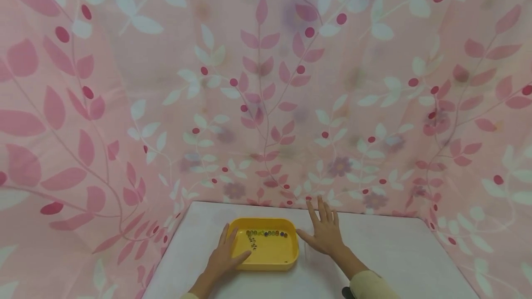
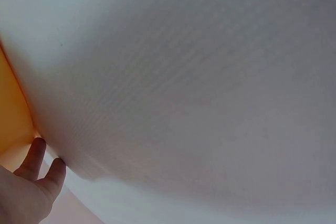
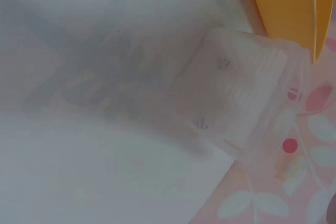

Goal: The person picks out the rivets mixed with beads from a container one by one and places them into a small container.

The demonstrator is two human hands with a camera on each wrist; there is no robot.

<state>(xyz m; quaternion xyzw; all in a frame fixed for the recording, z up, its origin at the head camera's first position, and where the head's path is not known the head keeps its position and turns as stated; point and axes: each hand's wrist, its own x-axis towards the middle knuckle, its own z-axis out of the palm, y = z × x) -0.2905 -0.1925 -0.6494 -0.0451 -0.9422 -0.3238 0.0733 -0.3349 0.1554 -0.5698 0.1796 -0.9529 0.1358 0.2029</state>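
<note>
2 bare hands, no gloves, no rings or watch visible in the head view. Left hand: bare wrist and forearm down to the frame's lower edge, with only a sliver of pale yellow cuff at the bottom. Right hand: bare forearm ending in a pale yellow sleeve, loose and softly folded at the cuff. Small dark object just beside that cuff at the lower edge, possibly a strap or wrist-camera mount; too little shown to tell. In the left wrist view, 2 bare fingertips only, short nails, unadorned.
</note>
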